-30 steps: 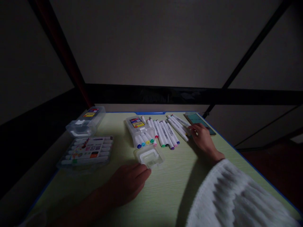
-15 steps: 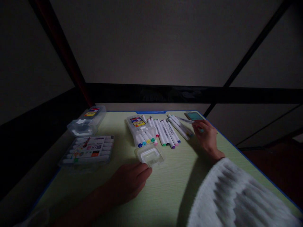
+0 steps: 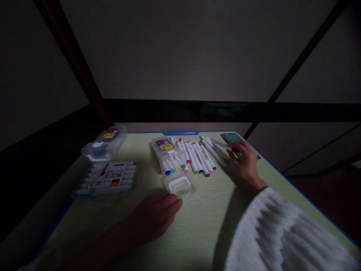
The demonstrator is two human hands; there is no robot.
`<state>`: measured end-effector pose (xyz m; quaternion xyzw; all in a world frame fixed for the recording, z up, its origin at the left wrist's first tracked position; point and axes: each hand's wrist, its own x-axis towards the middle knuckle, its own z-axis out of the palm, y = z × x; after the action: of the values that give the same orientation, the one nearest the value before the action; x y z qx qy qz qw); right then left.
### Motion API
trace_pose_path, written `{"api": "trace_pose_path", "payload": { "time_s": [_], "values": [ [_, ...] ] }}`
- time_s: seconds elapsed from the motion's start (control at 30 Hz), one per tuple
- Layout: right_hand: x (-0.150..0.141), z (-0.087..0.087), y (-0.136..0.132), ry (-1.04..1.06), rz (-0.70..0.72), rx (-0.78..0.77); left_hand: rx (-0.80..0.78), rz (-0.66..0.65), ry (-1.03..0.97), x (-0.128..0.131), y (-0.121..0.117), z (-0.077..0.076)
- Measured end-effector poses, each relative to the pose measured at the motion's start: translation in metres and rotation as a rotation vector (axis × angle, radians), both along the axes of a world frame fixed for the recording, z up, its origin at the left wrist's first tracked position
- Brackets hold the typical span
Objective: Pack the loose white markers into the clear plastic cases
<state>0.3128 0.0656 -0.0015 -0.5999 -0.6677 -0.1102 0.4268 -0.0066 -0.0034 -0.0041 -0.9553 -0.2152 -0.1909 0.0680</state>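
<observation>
- Right side: I am holding the bare right hand [image 3: 244, 162] over the pale green, wood-grained desk with a blue edge [image 3: 197, 229]; its thumb and fingers are clamping a slim white marker with a red end [image 3: 222, 143].
- Held marker: its barrel is pointing away toward the far left, its red end showing at the fingertips.
- Left hand: I am resting the bare left hand [image 3: 158, 216] well apart from the right, its fingers curling at the near edge of a clear plastic flap [image 3: 180, 183]; whether they are pinching or merely touching it, I cannot tell.
- Centre: the flap is lying before the open near end of a clear plastic case with a yellow, blue and red label [image 3: 169, 152]; marker ends in blue, light blue, yellow and green are showing there.
- Loose markers: a row of white markers with coloured ends [image 3: 199, 157] is lying just right of this case; a smaller bundle of white markers [image 3: 213, 148] is lying between row and right hand.
- Far right: a flat rectangular device with a green screen [image 3: 230, 138] is lying partly behind the right hand.
- Far left: a second labelled clear plastic case [image 3: 105, 145] is standing behind a flat clear box of white markers [image 3: 108, 178].
</observation>
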Motion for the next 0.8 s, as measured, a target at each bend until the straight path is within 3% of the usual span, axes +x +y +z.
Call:
{"api": "trace_pose_path", "payload": {
  "time_s": [0.3,0.8],
  "values": [
    [-0.004,-0.003,0.000,0.108,-0.039,0.103,-0.021,0.023,0.071,0.001,-0.001,0.003],
    [-0.021,0.008,-0.011,0.140,0.016,0.242,-0.030,0.022,0.098,-0.001,0.001,-0.001]
  ]
}}
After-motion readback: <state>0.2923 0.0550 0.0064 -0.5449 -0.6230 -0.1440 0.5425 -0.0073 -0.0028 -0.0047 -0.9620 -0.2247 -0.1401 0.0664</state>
